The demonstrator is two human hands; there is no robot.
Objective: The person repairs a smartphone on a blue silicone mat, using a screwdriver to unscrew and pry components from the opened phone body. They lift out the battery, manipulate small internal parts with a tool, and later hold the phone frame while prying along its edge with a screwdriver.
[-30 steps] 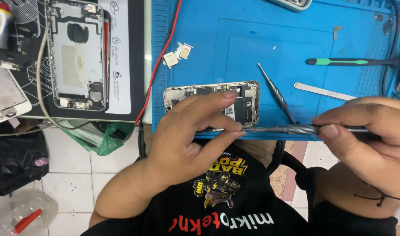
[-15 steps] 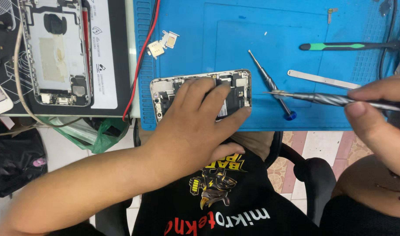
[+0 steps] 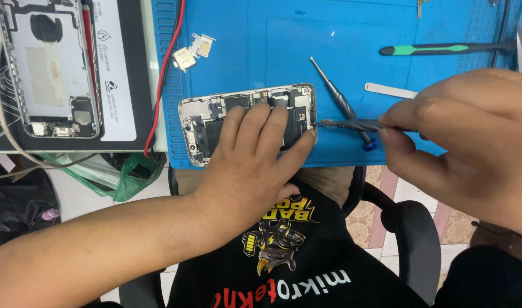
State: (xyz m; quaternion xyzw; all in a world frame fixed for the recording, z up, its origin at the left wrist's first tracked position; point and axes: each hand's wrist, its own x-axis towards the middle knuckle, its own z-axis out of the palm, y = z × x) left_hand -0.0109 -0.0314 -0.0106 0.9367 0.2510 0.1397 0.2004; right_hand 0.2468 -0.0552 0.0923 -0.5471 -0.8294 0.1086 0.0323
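Observation:
An opened phone (image 3: pixel 215 114) with exposed circuit boards lies on the blue work mat (image 3: pixel 261 51), near its front edge. My left hand (image 3: pixel 255 154) lies flat on the phone's right half, fingers spread over the boards. My right hand (image 3: pixel 472 137) grips a thin metal tool (image 3: pixel 346 124) whose tip touches the phone's right end. A second screwdriver with a blue end (image 3: pixel 343 105) rests on the mat just behind that tool.
A green-and-black tool (image 3: pixel 443 49) and a flat metal spudger (image 3: pixel 389 90) lie at the mat's right. Two small metal trays (image 3: pixel 193 50) sit behind the phone. A second stripped phone housing (image 3: pixel 47 68) rests on a black pad at left, beside a red cable (image 3: pixel 164 74).
My right hand has moved left, bringing the tool's tip to the phone's right end. My left hand has stayed on the phone. The view has shifted so the mat sits further right.

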